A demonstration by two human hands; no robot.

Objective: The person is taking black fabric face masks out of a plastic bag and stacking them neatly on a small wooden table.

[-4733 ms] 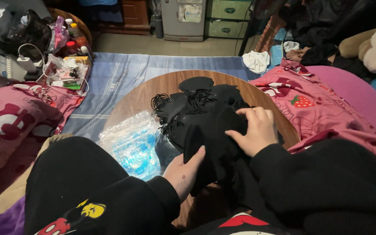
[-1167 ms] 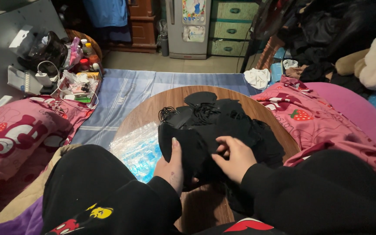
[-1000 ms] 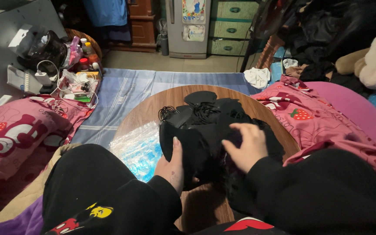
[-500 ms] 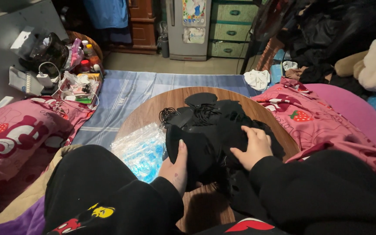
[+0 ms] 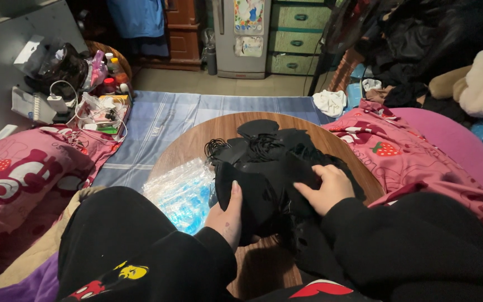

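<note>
Black fabric: we see a heap of dark cut pieces on the round wooden table, in the middle of the scene, right in front of us.
Left hand: our left hand grips the near left edge of one flat black piece, thumb up along its face and the fingers hidden beneath it.
Right hand: our right hand lies palm down on the right side of the heap, fingers bent and pressing into the cloth; we cannot tell whether it pinches anything.
Beside the heap: a clear plastic bag with blue contents touches the heap's left edge.
Around the table: a blue striped mat runs far left, pink strawberry bedding lies right.
Far left: chargers and bottles sit in a clutter.
</note>
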